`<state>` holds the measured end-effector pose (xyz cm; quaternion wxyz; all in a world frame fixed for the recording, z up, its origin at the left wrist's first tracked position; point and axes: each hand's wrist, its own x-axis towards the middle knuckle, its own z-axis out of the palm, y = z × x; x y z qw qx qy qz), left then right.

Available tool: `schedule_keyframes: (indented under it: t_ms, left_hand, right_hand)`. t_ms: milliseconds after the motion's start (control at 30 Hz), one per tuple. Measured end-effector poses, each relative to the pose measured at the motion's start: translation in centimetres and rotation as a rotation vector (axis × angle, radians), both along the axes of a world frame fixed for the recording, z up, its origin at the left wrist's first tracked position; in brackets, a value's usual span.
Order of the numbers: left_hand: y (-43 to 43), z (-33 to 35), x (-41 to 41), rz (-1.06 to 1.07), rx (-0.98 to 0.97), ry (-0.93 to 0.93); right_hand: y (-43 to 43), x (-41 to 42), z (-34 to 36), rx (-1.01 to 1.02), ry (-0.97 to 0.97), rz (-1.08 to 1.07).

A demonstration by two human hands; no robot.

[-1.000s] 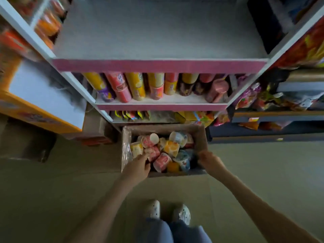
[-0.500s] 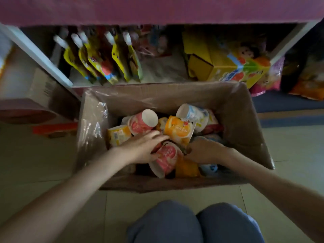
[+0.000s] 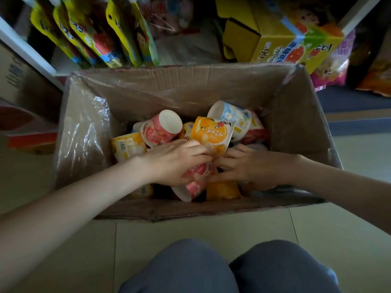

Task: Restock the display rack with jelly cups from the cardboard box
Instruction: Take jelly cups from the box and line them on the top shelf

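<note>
Cups (image 3: 211,134) are lying jumbled in the cardboard box (image 3: 190,87), about nine showing. Left grip (image 3: 175,163) is curling round a pink cup (image 3: 195,182) directly beneath it; the cup is lying on its side, rim pointing toward the person. Right grip (image 3: 254,166), fingers spread and holding nothing, is touching that cup from the other side, equally near.

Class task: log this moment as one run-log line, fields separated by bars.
phase: pick from cardboard box | left hand: on pink jelly cup, grip unclear | right hand: spread open near orange jelly cup
</note>
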<state>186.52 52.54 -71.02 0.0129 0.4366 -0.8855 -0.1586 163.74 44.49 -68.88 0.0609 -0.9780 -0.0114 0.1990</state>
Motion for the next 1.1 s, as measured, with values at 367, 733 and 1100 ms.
schedule_keyframes:
  t_ms: [367,733,1100]
  left_hand:
    - [0.2,0.1,0.5,0.084,0.129,0.153]
    - [-0.6,4.1,0.2,0.661,0.871,1.288]
    - [-0.3,5.1,4.0,1.207,0.569,1.248]
  right_hand:
    - [-1.0,1.3,-0.8,-0.018,-0.295,0.15]
    - [-1.8,3.5,2.9,0.254,-0.798,-0.48]
    - [-4.1,4.6,0.0,0.235,-0.001,-0.738]
